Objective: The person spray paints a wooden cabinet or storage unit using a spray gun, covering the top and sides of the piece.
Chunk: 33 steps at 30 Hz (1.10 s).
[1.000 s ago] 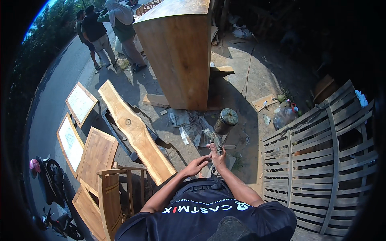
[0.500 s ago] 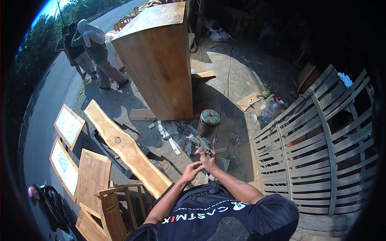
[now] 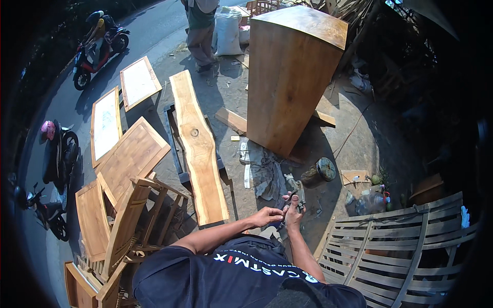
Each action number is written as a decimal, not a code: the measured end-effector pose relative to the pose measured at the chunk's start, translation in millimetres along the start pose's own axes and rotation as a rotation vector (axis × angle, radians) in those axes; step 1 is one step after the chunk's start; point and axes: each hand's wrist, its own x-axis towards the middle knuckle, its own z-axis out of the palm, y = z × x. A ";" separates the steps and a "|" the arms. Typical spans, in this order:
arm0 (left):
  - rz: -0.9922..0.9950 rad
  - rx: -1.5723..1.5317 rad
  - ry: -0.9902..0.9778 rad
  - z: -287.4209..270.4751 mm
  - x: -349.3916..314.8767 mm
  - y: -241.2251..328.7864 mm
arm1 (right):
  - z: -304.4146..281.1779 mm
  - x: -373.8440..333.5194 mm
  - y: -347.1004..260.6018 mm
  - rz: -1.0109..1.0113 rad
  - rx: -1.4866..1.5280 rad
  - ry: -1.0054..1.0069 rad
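In front of my body, my right hand (image 3: 294, 216) is closed around a grey metal spray gun (image 3: 294, 186), thumb up. My left hand (image 3: 267, 216) is beside it with fingers curled and fingertips close together at the gun's lower part; what they pinch is too small to tell. Beyond the gun lies a crumpled grey cloth sheet (image 3: 268, 177) on the ground. A round paint-stained can (image 3: 324, 169) stands to the right of the gun. Farther off rises a tall brown wooden cabinet (image 3: 290, 84) with a glossy top.
A live-edge wood slab (image 3: 197, 149) rests on a dark frame to the left. Beside it are wooden panels (image 3: 136, 154) and a chair (image 3: 149, 205). At right leans a slatted bamboo panel (image 3: 380, 251). A person (image 3: 200, 36) stands far off; a motorbike rider (image 3: 97, 41) is on the road.
My view has turned left, so the cabinet and slab sit farther right. A motorbike rider has come into view. Both hands stay together at the spray gun.
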 end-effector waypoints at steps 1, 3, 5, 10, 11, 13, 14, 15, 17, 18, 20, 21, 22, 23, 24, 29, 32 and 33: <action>0.002 -0.001 -0.008 1.0 1.2 2.9 | 0.6 1.1 -1.2 -0.008 -0.005 0.009; 0.021 -0.019 -0.015 -2.1 3.6 2.8 | 3.6 4.3 -1.9 0.002 0.025 0.014; 0.017 -0.017 -0.012 -3.9 4.4 4.7 | 5.3 7.5 -3.2 0.002 0.021 0.005; 0.019 0.010 -0.010 -4.9 11.6 12.2 | -9.0 22.3 10.3 0.023 -0.083 -0.024; 0.029 0.022 -0.014 -6.3 13.1 12.0 | -2.9 20.4 2.1 -0.004 -0.077 -0.013; 0.025 0.017 -0.011 -8.0 13.5 10.7 | 4.9 18.1 -6.7 -0.025 -0.054 0.007; 0.026 0.017 -0.015 -8.4 15.5 12.3 | 6.8 18.6 -10.0 -0.025 -0.036 0.018; 0.012 0.007 -0.012 -8.0 16.8 13.5 | 7.7 19.3 -11.8 -0.025 -0.018 0.029; -0.017 -0.012 -0.005 -5.5 18.0 15.4 | 6.9 20.6 -12.6 -0.012 0.016 0.038; -0.016 -0.011 -0.009 -4.6 18.9 16.9 | 6.0 21.3 -12.7 -0.005 0.032 0.041; -0.014 -0.006 -0.015 -4.3 20.6 18.0 | 4.3 24.9 -9.5 -0.013 0.057 0.034; -0.011 -0.017 -0.012 -4.3 20.9 17.4 | 3.7 26.2 -8.2 -0.017 0.070 0.029; -0.007 -0.027 -0.008 -3.9 21.0 16.7 | 2.5 26.9 -7.2 -0.018 0.058 0.025; -0.006 -0.039 -0.005 -3.3 20.2 16.7 | 1.8 25.9 -7.8 -0.016 0.044 0.022; -0.016 -0.048 -0.002 -3.2 19.2 17.0 | 1.8 24.8 -7.6 -0.014 0.031 0.019; -0.035 -0.017 0.011 1.6 14.0 22.1 | 0.7 22.9 -3.9 -0.001 0.047 0.036; -0.044 -0.076 -0.015 1.1 14.4 21.2 | -0.6 24.1 -2.2 0.003 0.046 0.050; -0.038 -0.080 0.006 2.7 15.2 20.3 | -0.6 25.0 -1.9 0.002 0.042 0.057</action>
